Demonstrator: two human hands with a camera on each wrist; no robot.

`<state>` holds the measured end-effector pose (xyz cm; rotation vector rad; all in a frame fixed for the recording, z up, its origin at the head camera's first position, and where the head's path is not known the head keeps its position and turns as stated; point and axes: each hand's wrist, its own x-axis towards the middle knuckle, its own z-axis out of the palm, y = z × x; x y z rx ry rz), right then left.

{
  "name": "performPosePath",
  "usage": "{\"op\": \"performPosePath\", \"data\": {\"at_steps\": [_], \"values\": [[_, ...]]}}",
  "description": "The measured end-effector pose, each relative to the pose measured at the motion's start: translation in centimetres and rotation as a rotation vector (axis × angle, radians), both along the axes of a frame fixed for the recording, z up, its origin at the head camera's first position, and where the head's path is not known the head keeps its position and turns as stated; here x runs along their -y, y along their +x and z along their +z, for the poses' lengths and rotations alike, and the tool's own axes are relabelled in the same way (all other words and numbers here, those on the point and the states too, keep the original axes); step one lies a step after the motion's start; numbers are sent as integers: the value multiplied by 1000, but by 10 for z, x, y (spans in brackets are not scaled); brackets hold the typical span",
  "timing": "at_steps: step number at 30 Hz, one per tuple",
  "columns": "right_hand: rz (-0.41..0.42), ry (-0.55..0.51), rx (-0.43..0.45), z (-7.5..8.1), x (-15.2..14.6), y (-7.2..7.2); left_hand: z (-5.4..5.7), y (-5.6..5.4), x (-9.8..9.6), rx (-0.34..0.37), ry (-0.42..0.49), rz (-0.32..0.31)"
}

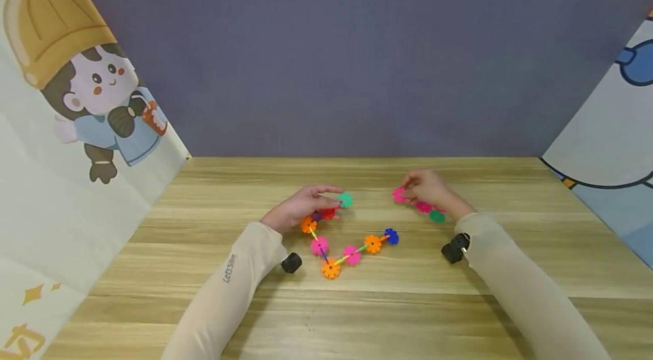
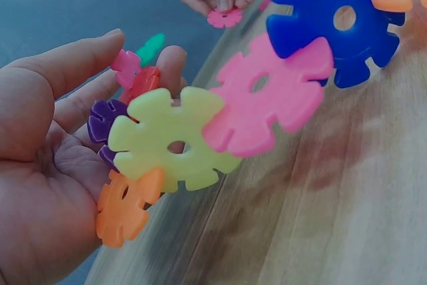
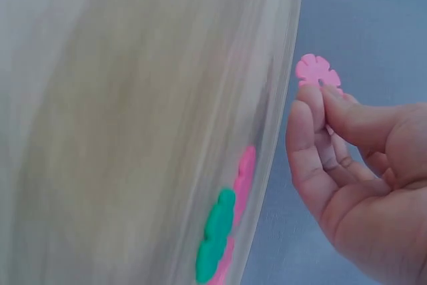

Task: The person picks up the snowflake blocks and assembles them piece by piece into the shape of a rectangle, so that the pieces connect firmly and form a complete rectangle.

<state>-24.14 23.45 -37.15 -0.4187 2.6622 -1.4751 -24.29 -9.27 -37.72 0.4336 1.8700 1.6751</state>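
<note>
chain of flower discs [image 1: 326,271] — bends across the table [image 1: 306,314] between your hands, blue end disc [image 1: 391,236] unheld, green end disc [image 1: 345,200] at your left hand [image 1: 301,207]. that hand pinches the chain just behind the green end, palm loosely cupped. your right hand [image 3: 360,185] holds one pink disc [image 3: 313,70] by its edge, thumb to finger, well apart from the chain.

hazards, by my reckoning: your right pinch covers little of the disc, so a hard push could spin it or pop it out. slots off line would probably skid rather than catch. pressing against an unbraced end may work the red disc [image 2: 143,85] loose — joints look slot-in-slot, nothing more. lift the left too quickly and the long tail could twist apart. black block [image 1: 292,263] at your left wrist sits near the chain; a low sweep might snag it. loose green disc [image 1: 437,216] lies near your right hand, easy to knock.
</note>
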Motion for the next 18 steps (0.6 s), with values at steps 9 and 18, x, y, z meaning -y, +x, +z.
{"op": "performPosePath", "data": {"at_steps": [9, 18], "values": [[-23, 31, 3, -4, 15, -1, -2, -1, -1, -8, 42, -21], [-42, 3, -11, -2, 30, 5, -3, -2, -5, 10, 46, -22]]}}
